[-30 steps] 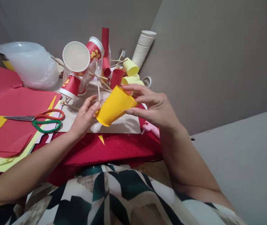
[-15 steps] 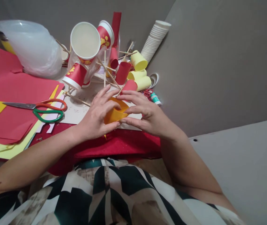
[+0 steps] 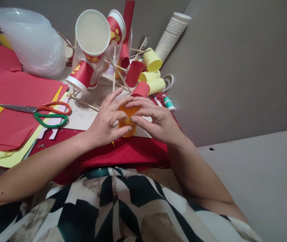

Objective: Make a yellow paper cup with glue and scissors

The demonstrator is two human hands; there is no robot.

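Note:
A small orange paper roll point(image 3: 129, 130) is held between my two hands near the front edge of the table. My left hand point(image 3: 109, 119) curves round its left side, thumb pressed low on it. From the right, my right hand point(image 3: 152, 117) pinches its upper edge with thumb and fingertips. Fingers of both hands hide part of the roll. Just beyond them lie a red paper tube point(image 3: 140, 90) and a yellow paper tube point(image 3: 157, 86). Left of my hands rest scissors point(image 3: 51, 114) with orange and green handles on stacked coloured paper.
Several red-and-white paper cups point(image 3: 93, 33) and wooden sticks point(image 3: 114, 69) form a structure behind my hands. A tall stack of white cups point(image 3: 172, 35) leans by the wall. Red paper sheets point(image 3: 19, 90) and a plastic bag point(image 3: 32, 43) are at the left.
The orange paper has been drawn from a wide loop into a narrower roll. My right thumb has moved up along its edge. The view has shifted slightly.

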